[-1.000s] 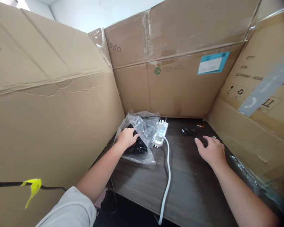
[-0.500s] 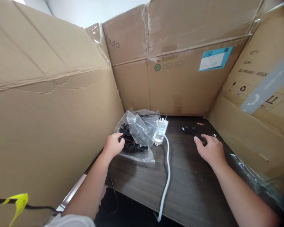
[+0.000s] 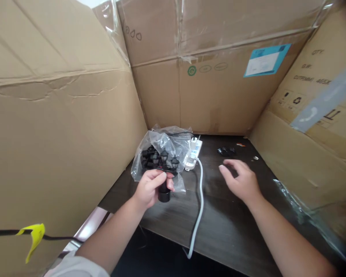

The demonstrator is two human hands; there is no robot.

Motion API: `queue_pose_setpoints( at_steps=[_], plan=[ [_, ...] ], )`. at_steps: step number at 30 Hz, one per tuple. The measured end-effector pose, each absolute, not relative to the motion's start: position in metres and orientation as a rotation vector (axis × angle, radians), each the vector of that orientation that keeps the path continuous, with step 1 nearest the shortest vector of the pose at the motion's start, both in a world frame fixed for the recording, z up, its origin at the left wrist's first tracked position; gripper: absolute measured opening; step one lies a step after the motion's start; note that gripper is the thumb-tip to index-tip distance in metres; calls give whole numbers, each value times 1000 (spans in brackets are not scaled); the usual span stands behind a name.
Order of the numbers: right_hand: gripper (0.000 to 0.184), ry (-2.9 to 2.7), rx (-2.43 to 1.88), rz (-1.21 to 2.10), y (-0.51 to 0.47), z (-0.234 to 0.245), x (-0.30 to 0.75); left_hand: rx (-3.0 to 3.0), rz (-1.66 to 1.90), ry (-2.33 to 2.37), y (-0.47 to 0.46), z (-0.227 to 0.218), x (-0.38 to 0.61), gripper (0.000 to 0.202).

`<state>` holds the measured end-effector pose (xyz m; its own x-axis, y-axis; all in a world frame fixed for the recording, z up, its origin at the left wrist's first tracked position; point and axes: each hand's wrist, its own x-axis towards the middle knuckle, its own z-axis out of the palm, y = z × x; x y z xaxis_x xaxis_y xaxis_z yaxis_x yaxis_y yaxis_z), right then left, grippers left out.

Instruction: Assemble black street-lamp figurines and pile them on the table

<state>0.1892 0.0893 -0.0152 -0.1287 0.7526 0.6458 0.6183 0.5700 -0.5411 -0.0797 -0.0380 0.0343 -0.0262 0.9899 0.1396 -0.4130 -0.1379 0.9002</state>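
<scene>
My left hand (image 3: pixel 151 188) is closed around a black miniature street lamp (image 3: pixel 164 195). Its round base points down towards me, and small lantern-shaped heads rise at the top, in front of a clear plastic bag (image 3: pixel 181 144). More black pieces (image 3: pixel 148 154) lie in the bag, partly hidden by the film and too tangled to tell apart. My right hand (image 3: pixel 242 181) hovers over the dark tabletop with thumb and fingers apart and nothing between them. Just beyond it lies a small cluster of black parts (image 3: pixel 226 151).
A white power strip (image 3: pixel 193 154) with a plug in it stands beside the bag; its white cable (image 3: pixel 201 200) runs to the front edge. Cardboard walls (image 3: pixel 216 96) enclose the dark table (image 3: pixel 216 231). A small orange item (image 3: pixel 240 145) lies at the back right.
My left hand has moved right and towards me, lifting the black lamp from the bag. My right hand has shifted left, and the view has tilted down slightly.
</scene>
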Motion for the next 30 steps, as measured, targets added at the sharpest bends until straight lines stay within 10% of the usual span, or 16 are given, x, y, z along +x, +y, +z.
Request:
queue_pose_setpoints(
  at_steps=[10,22,30],
  plan=[
    [36,-1750,-655,1447,44,7,167,1391,1064,938,6,5,-9,43],
    [12,-2222,-581,535,42,3,169,1086,1131,1021,-4,-14,-8,34],
    [24,-2026,-770,938,35,8,159,1098,1148,1005,-3,-12,-11,35]
  ],
)
